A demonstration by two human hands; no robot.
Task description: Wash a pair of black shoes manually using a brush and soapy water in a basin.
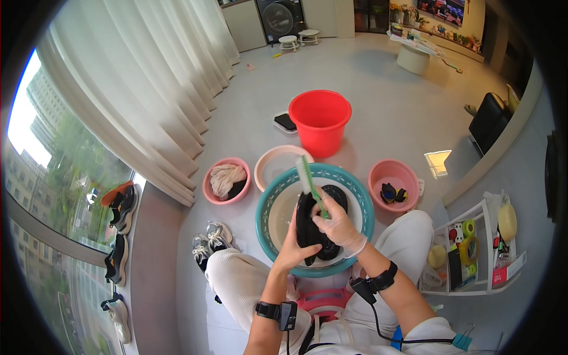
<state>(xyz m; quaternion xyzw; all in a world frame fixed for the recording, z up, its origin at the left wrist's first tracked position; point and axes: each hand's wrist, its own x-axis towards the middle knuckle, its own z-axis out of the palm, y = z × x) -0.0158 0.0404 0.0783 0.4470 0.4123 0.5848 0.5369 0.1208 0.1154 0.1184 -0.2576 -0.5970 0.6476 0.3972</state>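
My left hand (296,248) grips a black shoe (306,222) from its left side and heel, holding it up over a teal-rimmed basin (265,230). In my right hand (339,224), which wears a clear glove, is a green-handled scrub brush (306,175) with pale bristles; its head points up and away, above the shoe. Another black shoe (338,197) lies in the basin, partly hidden by my right hand. Some water seems to be in the basin's white inside.
Around the basin stand a red bucket (320,126), a pink basin with cloths (244,195), a pale pink basin (262,162) and a pink basin with small dark items (375,171). Grey sneakers (217,237) are at left, shoes (117,262) on the windowsill, a white rack (487,248) at right.
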